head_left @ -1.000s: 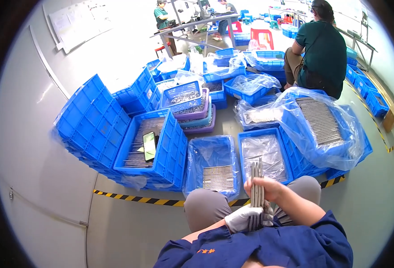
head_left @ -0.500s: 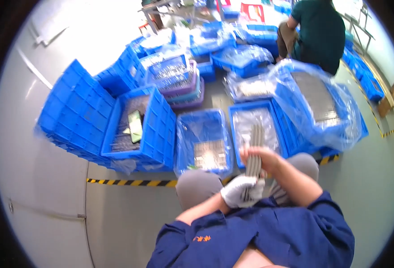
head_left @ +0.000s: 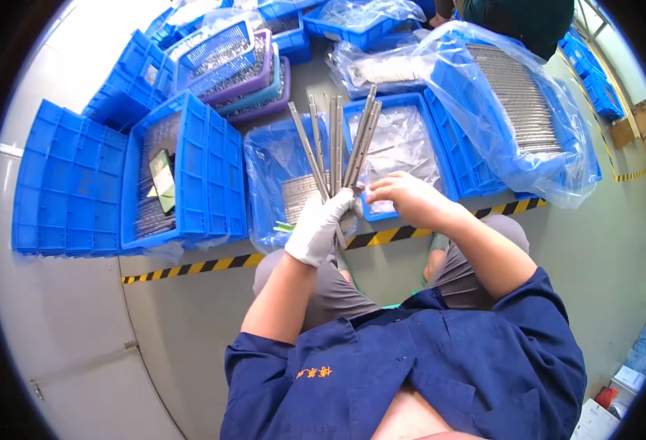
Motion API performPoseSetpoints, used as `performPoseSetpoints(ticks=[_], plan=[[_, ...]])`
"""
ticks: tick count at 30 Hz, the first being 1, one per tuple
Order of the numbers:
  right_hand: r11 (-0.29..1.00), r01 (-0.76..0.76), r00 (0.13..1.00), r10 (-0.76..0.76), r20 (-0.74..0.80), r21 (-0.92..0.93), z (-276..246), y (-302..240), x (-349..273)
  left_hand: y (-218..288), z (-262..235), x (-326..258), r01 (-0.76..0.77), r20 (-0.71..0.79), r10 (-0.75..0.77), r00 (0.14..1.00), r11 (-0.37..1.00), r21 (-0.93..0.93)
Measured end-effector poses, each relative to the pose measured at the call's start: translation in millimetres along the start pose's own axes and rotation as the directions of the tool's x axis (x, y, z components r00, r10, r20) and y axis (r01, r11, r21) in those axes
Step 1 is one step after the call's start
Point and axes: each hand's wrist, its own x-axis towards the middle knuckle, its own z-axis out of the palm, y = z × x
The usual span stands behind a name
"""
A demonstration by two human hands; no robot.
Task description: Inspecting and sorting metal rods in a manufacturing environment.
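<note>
My left hand (head_left: 323, 224), in a white glove, is closed round the lower ends of several long grey metal rails (head_left: 362, 139). Their upper ends fan apart, pointing away from me over two blue crates. Bare and with fingers apart, my right hand (head_left: 415, 202) is just right of the rails' lower part and seems to hold nothing. Beyond the left hand, a lined blue crate (head_left: 255, 158) has more metal rails (head_left: 301, 194) lying in it. Behind the right hand, another blue crate (head_left: 449, 176) contains clear plastic sheeting (head_left: 400, 143).
Tall blue crates (head_left: 213, 176) stand at left, one with a phone-like object (head_left: 163, 180) on its rails. Stacked baskets (head_left: 272, 88) of small parts sit farther back. At right, a plastic-draped crate holds rails (head_left: 514, 95). Striped floor tape (head_left: 213, 269) runs before me; a person (head_left: 517, 22) is beyond.
The rails went from a tight bundle gripped by both hands near my lap to a fan in my left hand, farther forward. My right hand has let go. The view has tilted down.
</note>
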Motion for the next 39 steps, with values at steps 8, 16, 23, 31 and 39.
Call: performPoseSetpoints(ticks=[8, 16, 23, 31, 39], plan=[[0.924, -0.352, 0.924, 0.368, -0.104, 0.149, -18.9, 9.3, 5.2, -2.7, -7.1, 14.3, 0.098, -0.025, -0.095, 0.995, 0.983, 0.157], [0.246, 0.079, 0.743, 0.632, -0.222, 0.966, -46.7, 28.7, 14.1, -1.5, -2.8, 12.5, 0.113, -0.018, -0.112, 0.994, 0.980, 0.164], [0.223, 0.111, 0.833, 0.511, -0.213, 0.969, -46.4, 18.5, 18.1, -4.7, -3.0, 12.9, 0.074, -0.025, -0.071, 0.997, 0.982, 0.176], [0.647, -0.026, 0.809, 0.461, -0.364, 0.762, -29.1, 7.2, 16.7, -3.0, -0.1, 9.7, 0.050, -0.076, -0.034, 0.997, 0.973, 0.224], [0.554, -0.026, 0.931, 0.317, -0.182, 0.832, -95.2, 42.8, -10.4, 1.9, -15.2, 2.3, 0.057, -0.014, -0.056, 0.998, 0.940, 0.338]])
